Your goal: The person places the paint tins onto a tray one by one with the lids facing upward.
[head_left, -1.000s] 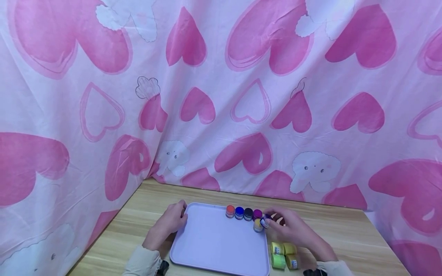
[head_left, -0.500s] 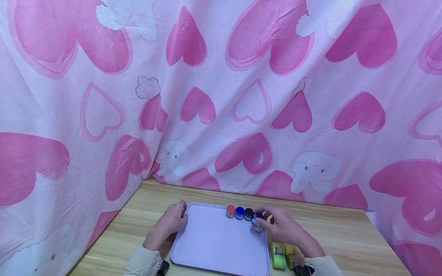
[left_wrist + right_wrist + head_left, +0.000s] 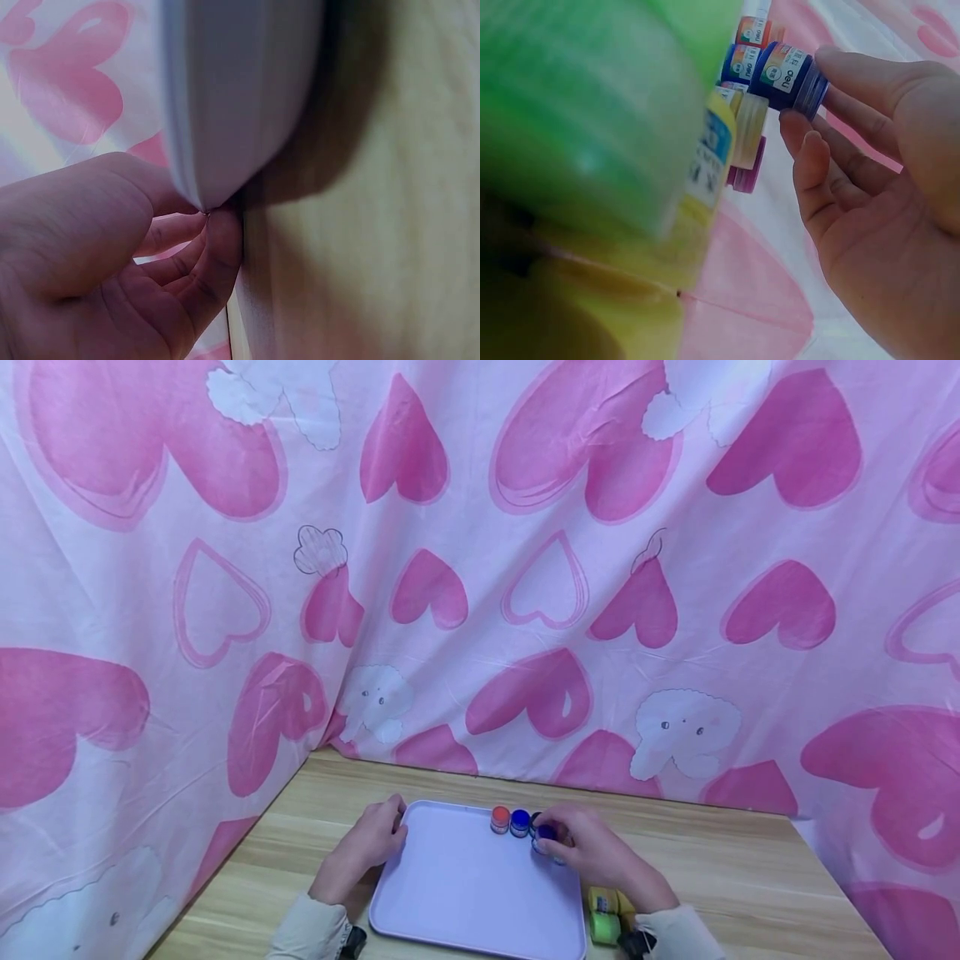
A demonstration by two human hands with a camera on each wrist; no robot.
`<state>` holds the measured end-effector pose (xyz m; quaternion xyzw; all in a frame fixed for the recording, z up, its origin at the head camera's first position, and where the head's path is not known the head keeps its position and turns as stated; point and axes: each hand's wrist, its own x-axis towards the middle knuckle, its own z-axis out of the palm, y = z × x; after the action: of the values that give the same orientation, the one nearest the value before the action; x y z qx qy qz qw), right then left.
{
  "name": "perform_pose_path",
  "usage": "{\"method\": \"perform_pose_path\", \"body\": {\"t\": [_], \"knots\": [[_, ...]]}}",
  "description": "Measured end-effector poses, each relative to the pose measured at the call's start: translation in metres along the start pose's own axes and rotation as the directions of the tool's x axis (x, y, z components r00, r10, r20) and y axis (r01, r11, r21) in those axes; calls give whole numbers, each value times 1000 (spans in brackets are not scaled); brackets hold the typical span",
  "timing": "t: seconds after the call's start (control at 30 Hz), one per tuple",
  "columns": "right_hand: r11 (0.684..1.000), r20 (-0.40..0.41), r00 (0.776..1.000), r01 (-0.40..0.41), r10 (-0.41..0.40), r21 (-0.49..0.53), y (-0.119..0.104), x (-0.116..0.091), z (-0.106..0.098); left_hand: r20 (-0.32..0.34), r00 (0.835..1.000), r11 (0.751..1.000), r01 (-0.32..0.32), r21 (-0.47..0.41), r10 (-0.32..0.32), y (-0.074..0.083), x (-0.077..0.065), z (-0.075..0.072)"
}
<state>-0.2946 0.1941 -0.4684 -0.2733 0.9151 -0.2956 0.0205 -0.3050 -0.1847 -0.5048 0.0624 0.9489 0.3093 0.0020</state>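
Observation:
My right hand [image 3: 592, 847] pinches a dark blue paint jar [image 3: 784, 79] between thumb and fingers, over the tray's far right part. Beside it along the far rim stand an orange-red jar [image 3: 500, 821], a blue jar [image 3: 519, 823] and a black-lidded jar [image 3: 534, 821] partly behind my fingers. A pale yellow jar [image 3: 751, 131] and a magenta jar [image 3: 748, 166] show in the right wrist view; my hand mostly covers them in the head view. On the left, my left hand [image 3: 369, 839] grips the edge of the light purple tray [image 3: 472, 885] by its far corner.
Just right of the tray, a green jar [image 3: 605, 929] and a yellow jar [image 3: 602, 900] stand in a cluster, partly covered by my right wrist. The wooden table [image 3: 765, 877] meets a pink heart-patterned cloth [image 3: 525, 610] at the back and left.
My right hand has carried the dark blue jar leftward, over the magenta and yellow jars to beside the black one. My left hand has stayed on the tray.

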Motion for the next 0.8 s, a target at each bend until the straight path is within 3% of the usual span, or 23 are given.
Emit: {"method": "perform_pose_path", "body": {"t": [0.8], "knots": [[994, -27, 998, -65, 63, -91, -3, 8, 16, -1, 1000, 1000, -2, 8, 2, -1, 1, 0]]}}
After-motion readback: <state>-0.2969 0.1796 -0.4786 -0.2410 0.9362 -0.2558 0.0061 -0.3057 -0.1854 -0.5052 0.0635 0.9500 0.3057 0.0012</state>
